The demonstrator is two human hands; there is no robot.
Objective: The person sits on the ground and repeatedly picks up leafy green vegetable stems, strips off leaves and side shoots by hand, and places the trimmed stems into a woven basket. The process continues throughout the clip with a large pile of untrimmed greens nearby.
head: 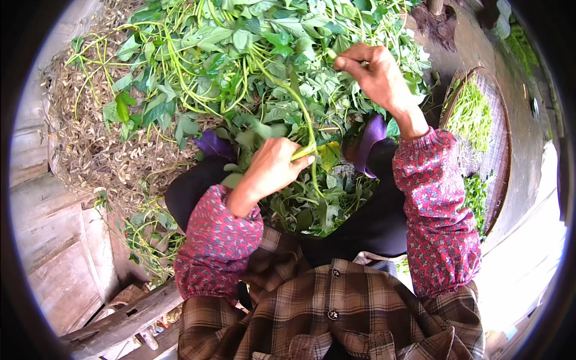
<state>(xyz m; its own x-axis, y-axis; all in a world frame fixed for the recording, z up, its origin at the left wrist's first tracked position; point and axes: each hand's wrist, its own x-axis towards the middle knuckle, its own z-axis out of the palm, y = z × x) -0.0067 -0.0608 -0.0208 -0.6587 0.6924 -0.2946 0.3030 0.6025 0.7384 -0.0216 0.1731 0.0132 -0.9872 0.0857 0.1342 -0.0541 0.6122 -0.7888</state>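
Observation:
My left hand grips green vine stems between thumb and fingers, above my lap. One long stem curves from the heap down past the thumb, and a yellowing leaf hangs beside it. Farther forward, my right hand pinches a short pale green stem end at its fingertips; most of that piece is hidden or lost among the leaves. Before me spreads a large heap of leafy vines, by its look sweet potato greens. More cut greens lie between my knees.
At the right, a round woven bamboo tray holds thin green stems and small leafy greens. Dried pods and stalks cover the floor at left, beside wooden panels. A wooden frame stands at lower left. Purple footwear shows under the vines.

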